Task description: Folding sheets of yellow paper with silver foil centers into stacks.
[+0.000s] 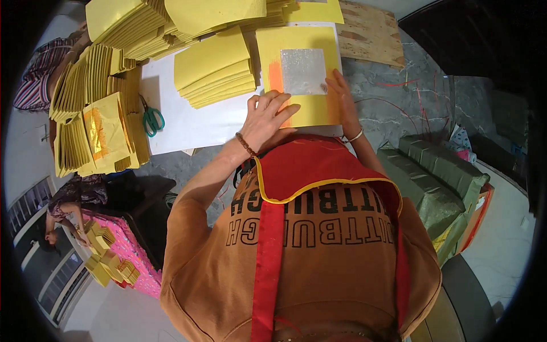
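Foil-faced yellow paper, between twelve and one o'clock. Your left grip: spread on its seven-o'clock corner. Your right grip: four-o'clock edge, pinch unclear. Hazard: uneven pressure could crease it.

We see a yellow joss-paper sheet lying flat on the white tabletop. Its silver foil square faces us, between orange bands left and right.

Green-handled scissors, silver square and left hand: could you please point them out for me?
Scissors (149, 112): head view, where the green handles come together.
Silver square (302, 71): head view, middle of its face.
Left hand (264, 119): head view, back of the hand.
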The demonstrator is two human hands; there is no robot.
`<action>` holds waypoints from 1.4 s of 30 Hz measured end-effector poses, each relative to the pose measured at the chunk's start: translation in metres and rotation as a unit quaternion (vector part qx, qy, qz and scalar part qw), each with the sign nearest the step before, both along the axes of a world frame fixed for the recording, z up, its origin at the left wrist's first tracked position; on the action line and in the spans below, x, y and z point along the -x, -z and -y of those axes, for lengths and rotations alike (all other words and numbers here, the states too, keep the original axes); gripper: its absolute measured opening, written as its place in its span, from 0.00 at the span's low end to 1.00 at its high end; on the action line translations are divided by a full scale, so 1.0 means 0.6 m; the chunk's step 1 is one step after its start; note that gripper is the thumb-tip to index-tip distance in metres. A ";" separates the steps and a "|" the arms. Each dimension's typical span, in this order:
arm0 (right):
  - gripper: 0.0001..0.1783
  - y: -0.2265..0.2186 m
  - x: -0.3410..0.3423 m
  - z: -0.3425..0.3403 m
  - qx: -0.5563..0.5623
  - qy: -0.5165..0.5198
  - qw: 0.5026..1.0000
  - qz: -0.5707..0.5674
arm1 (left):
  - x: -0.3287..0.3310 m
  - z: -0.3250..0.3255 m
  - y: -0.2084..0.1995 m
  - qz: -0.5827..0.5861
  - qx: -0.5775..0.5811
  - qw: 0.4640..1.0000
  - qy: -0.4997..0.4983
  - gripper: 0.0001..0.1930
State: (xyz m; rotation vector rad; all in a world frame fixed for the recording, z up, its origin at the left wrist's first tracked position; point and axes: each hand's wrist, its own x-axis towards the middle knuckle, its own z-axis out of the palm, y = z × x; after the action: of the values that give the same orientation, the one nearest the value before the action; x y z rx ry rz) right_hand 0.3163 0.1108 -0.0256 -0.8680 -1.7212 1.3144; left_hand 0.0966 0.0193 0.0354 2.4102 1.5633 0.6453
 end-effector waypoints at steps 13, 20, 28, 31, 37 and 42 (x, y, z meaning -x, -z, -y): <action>0.32 -0.014 -0.002 0.001 0.158 -0.001 0.979 -0.129 | 0.003 -0.011 -0.011 -0.018 -0.029 0.998 0.056 0.18; 0.34 -0.008 -0.016 0.000 0.157 -0.021 0.980 -0.120 | 0.003 -0.022 -0.005 0.138 -0.013 0.989 0.055 0.07; 0.35 -0.017 -0.012 -0.005 0.118 -0.005 0.991 -0.064 | 0.014 -0.040 -0.014 0.217 0.128 0.968 0.022 0.06; 0.35 -0.014 -0.012 -0.005 0.108 0.005 0.993 -0.051 | 0.015 -0.044 -0.023 0.221 0.181 0.958 0.004 0.08; 0.34 -0.005 -0.013 -0.006 0.100 0.009 0.993 -0.054 | 0.018 -0.052 -0.033 0.258 0.285 0.922 -0.037 0.08; 0.35 -0.008 -0.011 -0.007 0.116 0.012 0.992 -0.055 | 0.023 -0.059 -0.024 0.290 0.325 0.899 -0.054 0.08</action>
State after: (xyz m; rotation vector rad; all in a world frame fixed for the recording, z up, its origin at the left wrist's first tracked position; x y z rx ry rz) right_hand 0.3231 0.1151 -0.0207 -0.9245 -1.4893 1.5389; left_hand 0.0828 0.0548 0.0497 1.4743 1.3596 0.6457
